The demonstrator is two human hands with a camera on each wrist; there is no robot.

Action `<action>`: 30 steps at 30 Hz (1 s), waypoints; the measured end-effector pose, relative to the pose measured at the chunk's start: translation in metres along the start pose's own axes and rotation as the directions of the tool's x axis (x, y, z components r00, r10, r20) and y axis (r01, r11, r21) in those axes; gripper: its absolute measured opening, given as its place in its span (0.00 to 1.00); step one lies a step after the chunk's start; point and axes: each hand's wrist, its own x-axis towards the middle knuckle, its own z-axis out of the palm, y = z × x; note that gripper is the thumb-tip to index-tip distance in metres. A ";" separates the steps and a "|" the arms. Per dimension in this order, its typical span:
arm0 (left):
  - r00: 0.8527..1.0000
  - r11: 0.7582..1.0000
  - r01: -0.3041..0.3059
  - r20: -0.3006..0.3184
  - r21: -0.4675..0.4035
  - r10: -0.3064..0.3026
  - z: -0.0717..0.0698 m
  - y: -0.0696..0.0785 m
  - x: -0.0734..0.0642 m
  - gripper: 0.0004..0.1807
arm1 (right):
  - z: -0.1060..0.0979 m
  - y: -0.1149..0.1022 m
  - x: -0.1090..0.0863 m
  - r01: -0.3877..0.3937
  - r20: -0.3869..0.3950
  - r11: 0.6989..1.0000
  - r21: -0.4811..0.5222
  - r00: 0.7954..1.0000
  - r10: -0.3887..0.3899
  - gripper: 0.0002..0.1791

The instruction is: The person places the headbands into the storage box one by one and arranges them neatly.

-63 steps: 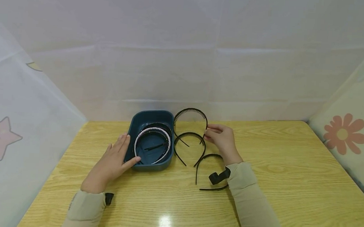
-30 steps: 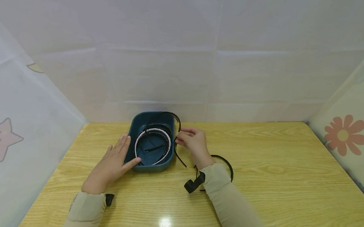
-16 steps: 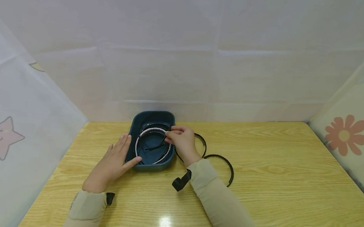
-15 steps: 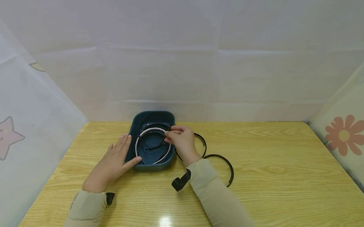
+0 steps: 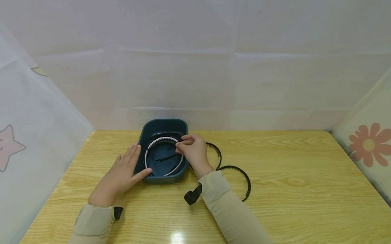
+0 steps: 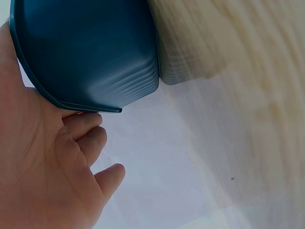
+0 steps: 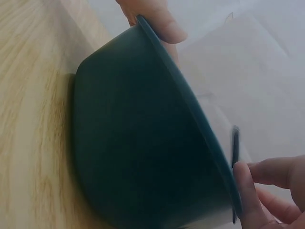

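My right hand (image 5: 195,153) is over the right rim of a dark blue plastic basin (image 5: 166,180). Between thumb and fingertips it pinches a black headband (image 7: 235,143), whose end sticks up beside the rim in the right wrist view; the rest is mostly hidden. Against the basin's left side rests my left hand (image 5: 116,175), fingers extended and thumb across the front corner. Inside the basin lies a pale pink headband (image 5: 145,159) on top of black ones, with thin dark tips (image 5: 166,158) crossing the middle.
Two toothed black headbands lie on the wooden table (image 5: 313,181) right of the basin: one headband (image 5: 220,155) partly behind my right hand, the other headband (image 5: 249,183) nearer me, partly under the sleeve. A white sheet (image 5: 199,62) hangs behind the table.
My right hand has carried a black headband leftward from the table's back into the basin, then inched a little further left and lowered it slightly. My left hand has stayed put.
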 end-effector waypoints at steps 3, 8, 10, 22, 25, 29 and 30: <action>1.000 1.000 -0.001 0.002 -0.001 0.001 0.000 0.000 0.000 0.54 | -0.003 0.002 -0.002 0.032 0.020 0.999 -0.016 0.999 -0.032 0.16; 1.000 1.000 0.001 0.003 -0.008 -0.001 0.000 0.000 -0.001 0.54 | -0.012 0.002 -0.007 0.079 0.096 0.996 -0.048 0.993 -0.074 0.14; 1.000 1.000 0.001 0.004 -0.015 -0.001 -0.001 0.001 -0.001 0.54 | -0.018 0.001 -0.008 0.090 0.122 0.993 -0.080 0.989 -0.080 0.14; 1.000 0.999 0.010 0.017 -0.032 -0.009 0.000 0.001 -0.002 0.55 | -0.062 -0.016 -0.012 0.147 0.242 0.944 -0.295 0.967 -0.075 0.13; 1.000 0.999 0.013 0.021 -0.031 -0.012 0.001 0.000 -0.001 0.55 | -0.075 -0.018 -0.012 0.168 0.224 0.926 -0.338 0.970 -0.094 0.11; 1.000 0.999 0.014 0.020 -0.033 -0.014 0.001 0.000 -0.002 0.55 | -0.090 -0.019 -0.011 0.178 0.177 0.904 -0.389 0.977 -0.116 0.10; 1.000 0.999 0.015 0.020 -0.035 -0.014 0.000 0.000 -0.002 0.55 | -0.093 -0.019 -0.011 0.177 0.166 0.899 -0.402 0.979 -0.119 0.10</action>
